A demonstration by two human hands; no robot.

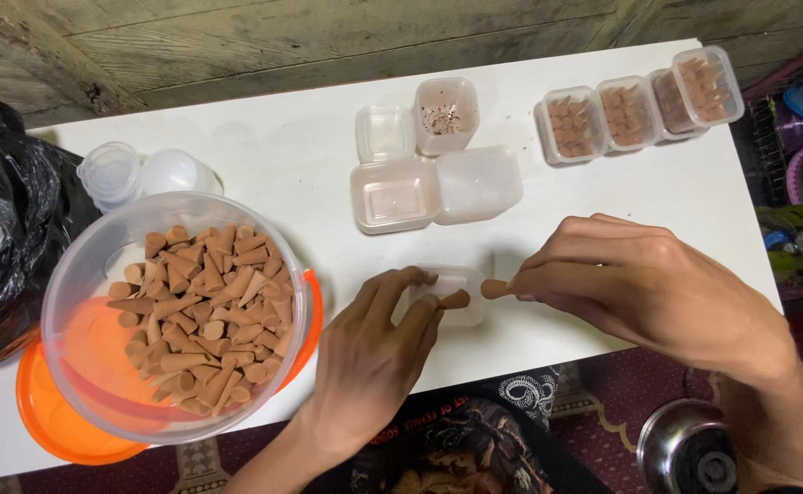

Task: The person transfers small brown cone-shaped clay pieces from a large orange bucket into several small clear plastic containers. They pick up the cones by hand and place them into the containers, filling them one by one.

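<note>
My left hand point(374, 352) pinches a brown cone point(457, 299) over a small clear square box point(456, 285) on the white table point(282, 165). Just right of that box, my right hand point(630, 279) grips another brown cone point(494, 289) between thumb and fingertip. The two cones nearly meet above the box. A large clear tub point(81, 274) holding several brown cones sits at the left on an orange lid point(49, 416).
Three small boxes filled with cones point(639, 108) line the far right of the table. Open boxes and lids point(433, 155) sit mid-table, round clear cups point(140, 174) behind the tub, a black bag point(8, 210) at far left. A metal pot point(685, 448) stands on the floor.
</note>
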